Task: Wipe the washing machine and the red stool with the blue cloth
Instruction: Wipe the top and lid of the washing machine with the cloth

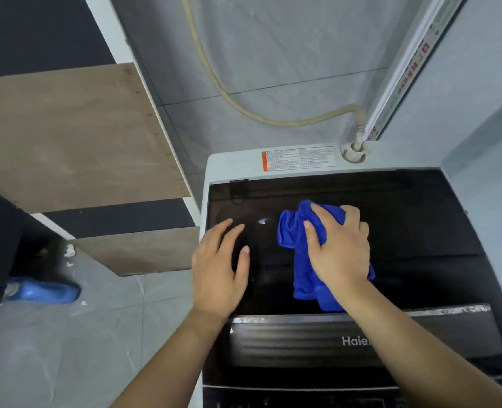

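Note:
A top-loading washing machine (414,231) with a dark glossy lid and a light grey body fills the right half of the head view. A crumpled blue cloth (295,231) lies on the middle of the lid. My right hand (339,248) presses down flat on the cloth, covering its right part. My left hand (219,272) rests flat on the lid's left side, fingers apart, holding nothing. A small whitish spot (262,221) shows on the lid between the two hands. No red stool is in view.
A beige hose (235,104) runs along the grey wall to an inlet (354,151) at the machine's back edge. Wooden boards (76,136) lean at the left. A blue plastic object (42,293) lies on the grey floor at lower left.

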